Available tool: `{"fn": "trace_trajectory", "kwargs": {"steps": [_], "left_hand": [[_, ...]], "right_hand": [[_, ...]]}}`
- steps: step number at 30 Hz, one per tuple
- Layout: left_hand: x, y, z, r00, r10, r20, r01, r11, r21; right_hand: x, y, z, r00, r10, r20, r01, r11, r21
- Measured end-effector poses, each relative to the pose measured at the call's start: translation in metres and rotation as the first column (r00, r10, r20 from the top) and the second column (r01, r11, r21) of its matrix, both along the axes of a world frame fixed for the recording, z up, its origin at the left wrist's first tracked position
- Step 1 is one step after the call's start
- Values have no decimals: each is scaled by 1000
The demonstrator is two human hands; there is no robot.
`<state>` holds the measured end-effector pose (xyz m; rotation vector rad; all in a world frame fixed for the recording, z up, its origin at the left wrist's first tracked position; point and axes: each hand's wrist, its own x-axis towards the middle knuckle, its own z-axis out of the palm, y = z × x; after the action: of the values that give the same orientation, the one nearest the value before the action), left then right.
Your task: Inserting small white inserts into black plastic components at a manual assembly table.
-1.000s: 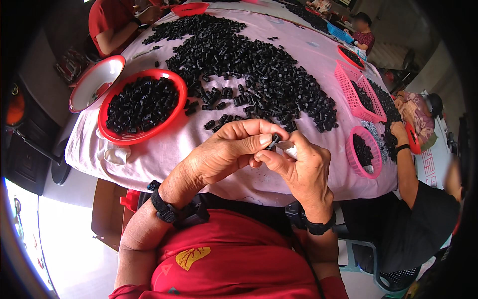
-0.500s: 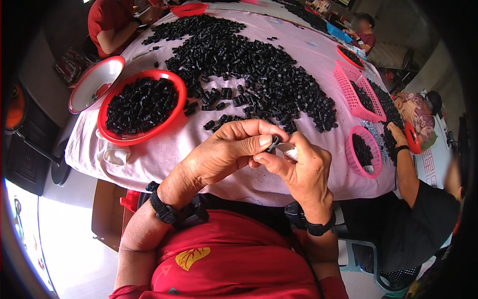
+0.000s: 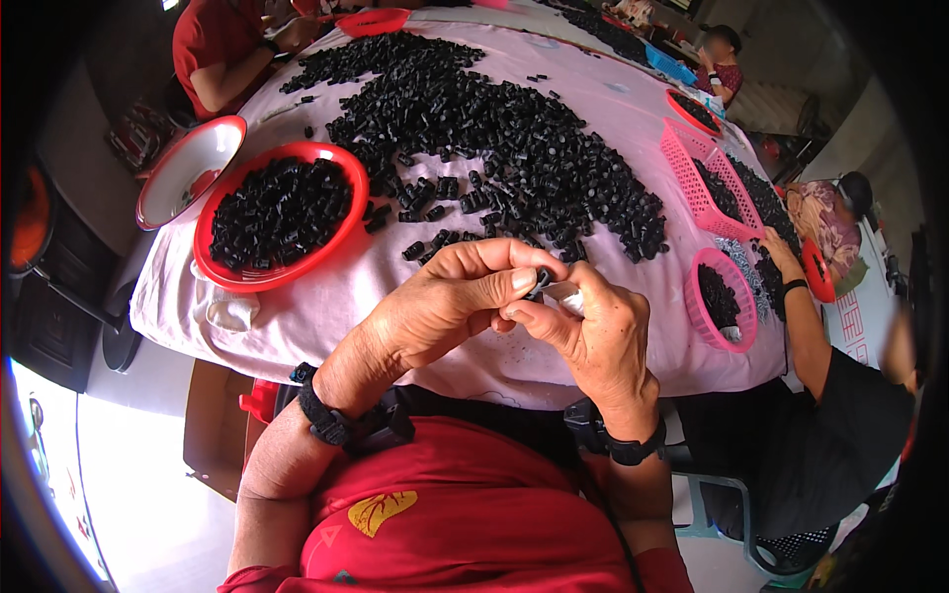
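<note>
My left hand (image 3: 435, 304) is closed, pinching a small black cylindrical part (image 3: 540, 285) between thumb and forefinger. Close against it on the right is my right hand (image 3: 611, 331), its thumb and curled fingers closed round a whitish piece (image 3: 567, 297). Most of that piece is hidden by the fingers, so its kind is unclear. Both hands are above the near edge of the pink cloth (image 3: 474, 351). Just beyond them spreads a large heap of similar black parts (image 3: 514, 138).
To the left, a red basin (image 3: 362, 203) holds many black parts, beside a white red-rimmed basin (image 3: 210, 158). A round pink basket (image 3: 695, 301) and a rectangular pink basket (image 3: 682, 163) stand at right. A co-worker's arm (image 3: 809, 326) reaches in there; others sit farther off.
My right hand has turned slightly and moved a little left, while the left stays nearly still on the black part. At right, the co-worker's hand has moved up slightly.
</note>
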<state>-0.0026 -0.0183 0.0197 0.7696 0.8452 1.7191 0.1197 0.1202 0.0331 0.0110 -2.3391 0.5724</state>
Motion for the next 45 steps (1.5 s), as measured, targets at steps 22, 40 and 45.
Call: {"fn": "trace_trajectory", "kwargs": {"steps": [22,40,45], "left_hand": [[-4,-3,6,988,-14,154,6,999,52],[-3,-2,3,992,20,-124,-16,999,35],[-1,1,1,995,12,-99,-5,997,71]], "right_hand": [[5,-5,6,962,225,-152,-267,888,-375],[7,-4,12,1000,16,22,-13,995,-102],[2,-2,5,1000,22,-22,-25,992,-127]]}}
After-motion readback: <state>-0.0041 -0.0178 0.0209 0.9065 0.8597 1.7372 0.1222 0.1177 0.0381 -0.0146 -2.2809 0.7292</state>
